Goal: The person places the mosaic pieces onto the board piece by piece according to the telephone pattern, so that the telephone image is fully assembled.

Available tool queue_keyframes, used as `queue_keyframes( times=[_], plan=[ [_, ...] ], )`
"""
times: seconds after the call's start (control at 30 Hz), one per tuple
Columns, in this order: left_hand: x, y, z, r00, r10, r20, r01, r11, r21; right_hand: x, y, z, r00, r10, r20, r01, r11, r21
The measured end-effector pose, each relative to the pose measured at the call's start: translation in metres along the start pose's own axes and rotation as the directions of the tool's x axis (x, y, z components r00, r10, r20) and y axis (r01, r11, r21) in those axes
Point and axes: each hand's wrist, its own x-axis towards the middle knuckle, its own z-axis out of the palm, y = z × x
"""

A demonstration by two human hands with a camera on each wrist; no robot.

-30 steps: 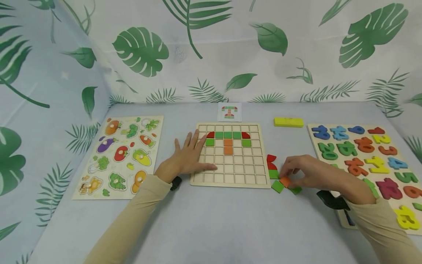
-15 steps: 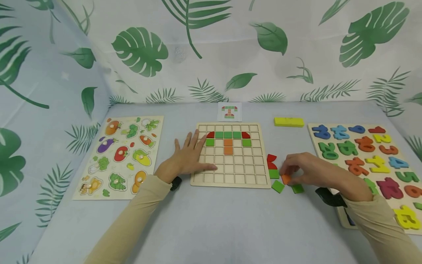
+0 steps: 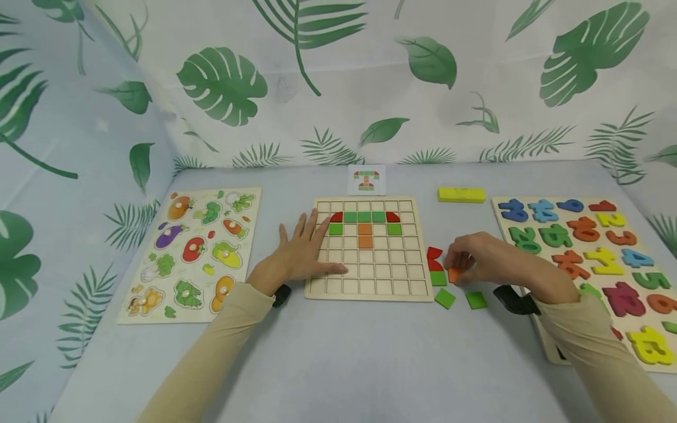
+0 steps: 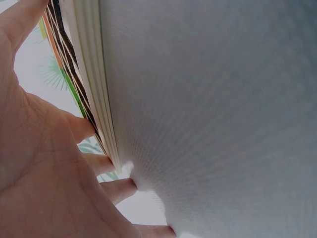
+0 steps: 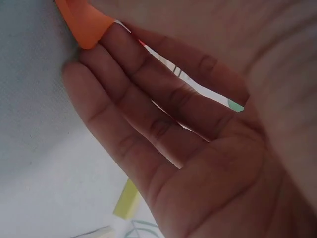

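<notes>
- Right hand (image 3: 483,258): an orange tile (image 5: 86,25) is pinched, best held level.
- The grid board (image 3: 384,271) should be lightly steadied by the splayed left hand (image 3: 297,255).

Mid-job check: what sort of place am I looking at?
Probably an indoor play corner with a puzzle table: it holds a wooden grid board, a vegetable puzzle and a number puzzle, with leaf-print fabric behind.
</notes>
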Motion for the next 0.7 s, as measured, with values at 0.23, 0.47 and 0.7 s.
queue_keyframes(
  times=[0.23, 0.47, 0.7],
  plan=[
    [-0.001, 0.000, 0.000, 1.000, 0.000, 0.000, 0.000, 1.000, -0.001, 0.001, -0.002, 0.000, 1.000, 0.009, -0.011, -0.009, 1.000, 0.022],
    [0.000, -0.001, 0.001, 1.000, 0.001, -0.001, -0.001, 1.000, 0.005, 0.002, -0.004, -0.005, 0.999, -0.023, -0.023, 0.024, 1.000, 0.017],
    [0.000, -0.001, 0.001, 1.000, 0.005, -0.009, -0.005, 1.000, 0.004, 0.012, -0.013, -0.013, 0.997, -0.074, -0.011, 0.074, 0.997, -0.029]
  ],
)
